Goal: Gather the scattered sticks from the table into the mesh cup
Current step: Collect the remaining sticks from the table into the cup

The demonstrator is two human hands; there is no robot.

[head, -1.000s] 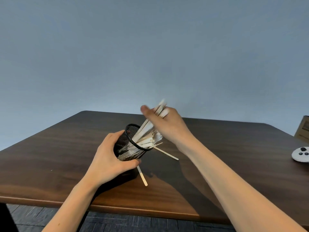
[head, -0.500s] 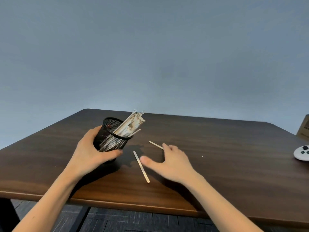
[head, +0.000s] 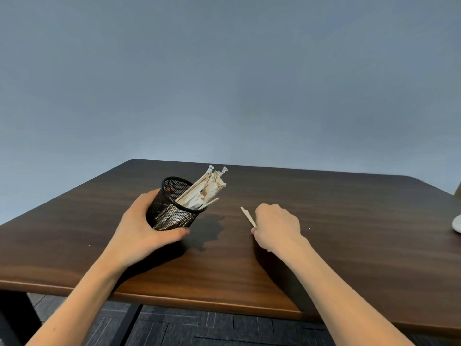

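My left hand (head: 143, 229) grips the black mesh cup (head: 172, 208), which is tilted to the right above the dark wooden table (head: 349, 233). A bundle of pale sticks (head: 204, 191) pokes out of the cup's mouth toward the upper right. To the right, my right hand (head: 275, 227) is closed on a stick (head: 248, 216) whose free end points up and to the left, just above the tabletop. No other loose stick shows on the table; my right hand may hide one.
A white object (head: 457, 224) is cut off by the right edge of the view. A cardboard corner (head: 458, 191) shows above it. The table's front edge runs below my forearms, with dark floor tiles beneath. A blue-grey wall is behind.
My right hand left the cup, dropped to the table with open fingers, then closed on a stick. The second loose stick is no longer visible. My left hand shifted the cup leftward.
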